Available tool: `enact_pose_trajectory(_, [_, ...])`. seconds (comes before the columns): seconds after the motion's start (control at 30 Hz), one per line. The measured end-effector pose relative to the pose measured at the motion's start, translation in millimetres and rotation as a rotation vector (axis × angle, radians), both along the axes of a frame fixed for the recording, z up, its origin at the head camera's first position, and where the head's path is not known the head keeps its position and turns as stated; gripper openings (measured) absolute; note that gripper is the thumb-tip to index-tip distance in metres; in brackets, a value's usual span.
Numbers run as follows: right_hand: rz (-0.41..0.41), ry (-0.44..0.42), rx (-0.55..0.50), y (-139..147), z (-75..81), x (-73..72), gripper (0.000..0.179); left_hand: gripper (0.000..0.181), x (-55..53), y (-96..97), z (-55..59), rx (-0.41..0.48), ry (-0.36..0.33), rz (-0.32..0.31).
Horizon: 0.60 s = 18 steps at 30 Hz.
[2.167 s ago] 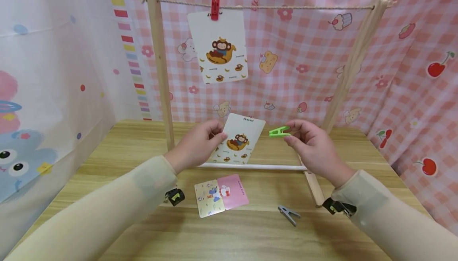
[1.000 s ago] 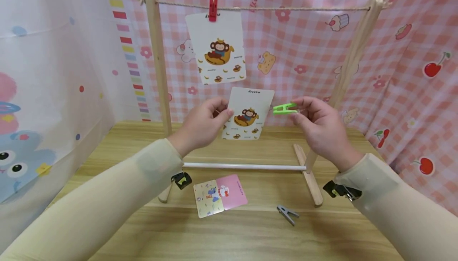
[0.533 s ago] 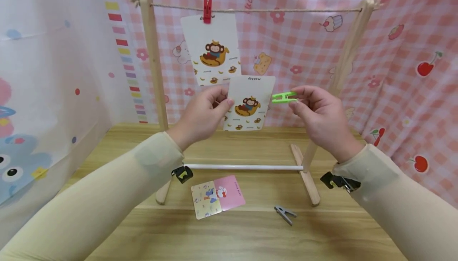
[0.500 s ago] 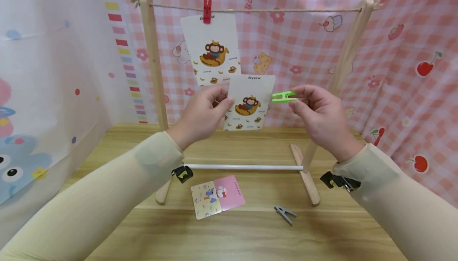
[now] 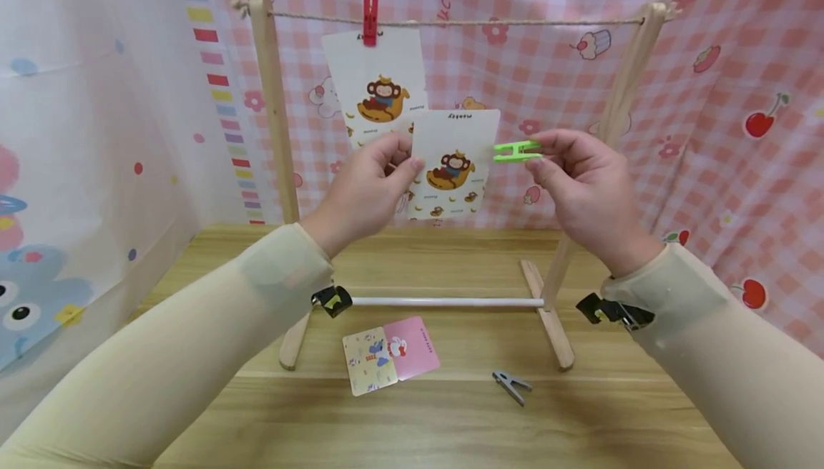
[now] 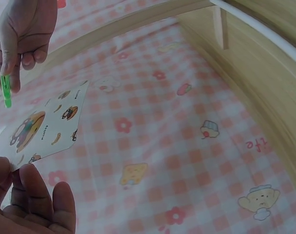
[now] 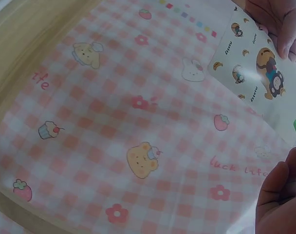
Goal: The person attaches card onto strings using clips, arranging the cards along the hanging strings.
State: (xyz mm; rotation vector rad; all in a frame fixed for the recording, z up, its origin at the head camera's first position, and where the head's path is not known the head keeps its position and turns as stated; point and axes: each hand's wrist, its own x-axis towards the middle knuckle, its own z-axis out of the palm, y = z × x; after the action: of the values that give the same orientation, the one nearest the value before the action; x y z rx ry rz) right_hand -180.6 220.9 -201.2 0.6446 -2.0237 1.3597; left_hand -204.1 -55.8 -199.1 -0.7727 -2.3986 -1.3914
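My left hand (image 5: 367, 194) pinches the left edge of a white card (image 5: 454, 161) printed with a monkey on a banana. The card is held upright in the air below the rope and partly covers a similar monkey card (image 5: 380, 61). That other card hangs from the rope (image 5: 515, 23) by a red clothespin (image 5: 370, 11). To the right, my right hand (image 5: 586, 194) pinches a green clothespin (image 5: 517, 151) by its handle end, its nose toward the held card with a small gap between. The left wrist view also shows the held card (image 6: 46, 124) and the green clothespin (image 6: 6, 90).
Wooden posts (image 5: 273, 104) carry the rope, joined low down by a white rod (image 5: 444, 302). On the wooden table (image 5: 425, 426) lie a yellow card (image 5: 368, 362), a pink card (image 5: 415, 347) and a grey clothespin (image 5: 512, 386). Patterned cloth (image 5: 541, 83) hangs behind.
Both hands have risen from near the table toward the rope, carrying the monkey card and the green clothespin. The held card now overlaps the hanging one. The view has shifted slightly.
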Motion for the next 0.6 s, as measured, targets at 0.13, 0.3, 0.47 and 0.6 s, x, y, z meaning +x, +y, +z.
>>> enact_pose_trajectory(0.13, [-0.005, 0.026, -0.009, -0.4, 7.1, -0.8, 0.018, 0.015, 0.0, 1.6, 6.9, -0.007, 0.010, 0.020])
enact_pose_trajectory(0.3, [-0.008, 0.034, -0.028, 0.5, 15.8, -2.5, 0.017, 0.014, -1.5, 3.2, 14.0, 0.002, 0.024, 0.028])
enact_pose_trajectory(0.47, [-0.056, 0.038, -0.022, -0.1, 24.5, -3.2, 0.017, 0.014, -2.7, 4.4, 20.6, 0.014, 0.016, 0.039])
enact_pose_trajectory(0.6, [-0.060, 0.044, -0.042, -2.4, 33.0, -4.0, 0.016, 0.013, -4.1, 6.5, 25.1, 0.023, 0.014, 0.047])
